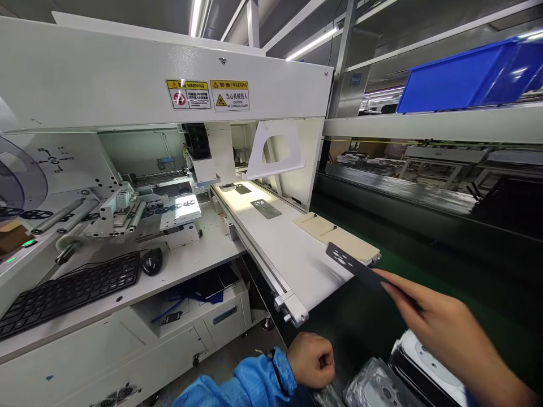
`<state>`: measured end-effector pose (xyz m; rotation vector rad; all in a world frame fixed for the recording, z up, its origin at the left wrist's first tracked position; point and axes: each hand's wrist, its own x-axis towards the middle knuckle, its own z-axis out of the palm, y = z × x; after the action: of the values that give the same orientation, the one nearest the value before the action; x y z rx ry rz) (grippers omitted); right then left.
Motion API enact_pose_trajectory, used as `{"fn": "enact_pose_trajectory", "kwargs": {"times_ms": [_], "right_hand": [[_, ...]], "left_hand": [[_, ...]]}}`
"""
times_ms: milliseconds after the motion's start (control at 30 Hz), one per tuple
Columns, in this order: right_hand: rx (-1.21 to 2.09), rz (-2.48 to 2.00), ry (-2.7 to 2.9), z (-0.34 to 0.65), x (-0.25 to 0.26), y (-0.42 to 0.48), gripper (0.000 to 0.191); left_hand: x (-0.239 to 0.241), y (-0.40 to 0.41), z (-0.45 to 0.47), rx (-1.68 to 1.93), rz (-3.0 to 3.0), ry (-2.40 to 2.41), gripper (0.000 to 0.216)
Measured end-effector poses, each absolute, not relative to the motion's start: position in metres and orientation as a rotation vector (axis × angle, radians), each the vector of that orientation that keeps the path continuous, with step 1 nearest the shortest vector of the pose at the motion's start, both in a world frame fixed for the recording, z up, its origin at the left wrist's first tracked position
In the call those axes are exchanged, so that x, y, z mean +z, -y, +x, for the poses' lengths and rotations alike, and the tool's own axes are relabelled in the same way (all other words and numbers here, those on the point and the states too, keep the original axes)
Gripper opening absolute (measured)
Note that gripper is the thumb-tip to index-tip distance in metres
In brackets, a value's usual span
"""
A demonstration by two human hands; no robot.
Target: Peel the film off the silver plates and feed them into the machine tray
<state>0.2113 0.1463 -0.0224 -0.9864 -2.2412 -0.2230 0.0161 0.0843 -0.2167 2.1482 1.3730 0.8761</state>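
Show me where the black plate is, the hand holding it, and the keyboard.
black plate [345, 260]: head view, on its holed end, clear of the fingers.
right hand [445, 333]: head view, on the middle of the back of the hand.
keyboard [72, 291]: head view, on the middle keys.

Dark plate [352, 263] in right hand [441, 325] (pinched)

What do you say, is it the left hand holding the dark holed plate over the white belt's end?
No: in the head view the right hand holds the dark holed plate over the white belt's end; the left hand is a fist lower down.
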Motion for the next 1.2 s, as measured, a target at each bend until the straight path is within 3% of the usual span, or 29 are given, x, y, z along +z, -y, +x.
{"fn": "enact_pose_trajectory", "kwargs": {"times_ms": [200, 300, 400, 667, 1200], "right_hand": [[-0.366, -1.032, 2.489, 0.107, -0.017, -0.168, 0.052], [-0.294, -1.066, 2.601, 0.086, -0.026, -0.17, 0.049], [-0.232, -1.076, 2.678, 0.082, -0.035, -0.163, 0.04], [-0.158, -1.301, 2.785, 0.076, -0.03, -0.155, 0.058], [-0.043, -1.36, 2.737, 0.062, -0.027, -0.168, 0.064]], "left_hand": [[-0.217, -0.084, 0.017, 0.88, 2.159, -1.385, 0.025], [-0.22, -0.086, 0.016, 0.837, 2.18, -1.381, 0.02], [-0.221, -0.087, 0.015, 0.803, 2.194, -1.334, 0.018], [-0.213, -0.086, 0.014, 0.747, 2.202, -1.335, 0.012], [-0.223, -0.087, 0.016, 0.827, 2.228, -1.339, 0.014]]}}
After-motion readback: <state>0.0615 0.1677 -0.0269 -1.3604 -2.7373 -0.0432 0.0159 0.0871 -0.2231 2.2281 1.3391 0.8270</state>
